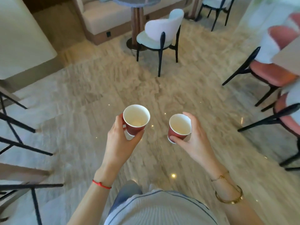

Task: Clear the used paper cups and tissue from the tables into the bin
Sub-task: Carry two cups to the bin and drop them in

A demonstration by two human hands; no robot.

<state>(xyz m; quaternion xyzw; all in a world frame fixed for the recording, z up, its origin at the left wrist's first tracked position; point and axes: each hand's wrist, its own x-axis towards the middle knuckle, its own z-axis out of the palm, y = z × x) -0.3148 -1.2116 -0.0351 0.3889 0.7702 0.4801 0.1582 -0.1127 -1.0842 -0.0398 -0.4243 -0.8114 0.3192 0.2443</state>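
Observation:
My left hand (121, 140) holds a red paper cup (136, 118) with a white inside, upright, over the floor in front of me. My right hand (194, 140) holds a second red paper cup (179, 127) of the same kind, a little lower and to the right. Both cups look empty inside. No bin and no tissue are in view.
Shiny beige marble floor (113, 88) spreads ahead. A white chair with black legs (159, 34) stands at a round table (136, 0) straight ahead. Pink-seated chairs (272, 73) line the right side. Black chair legs (16, 127) and a light table (21, 38) stand at the left.

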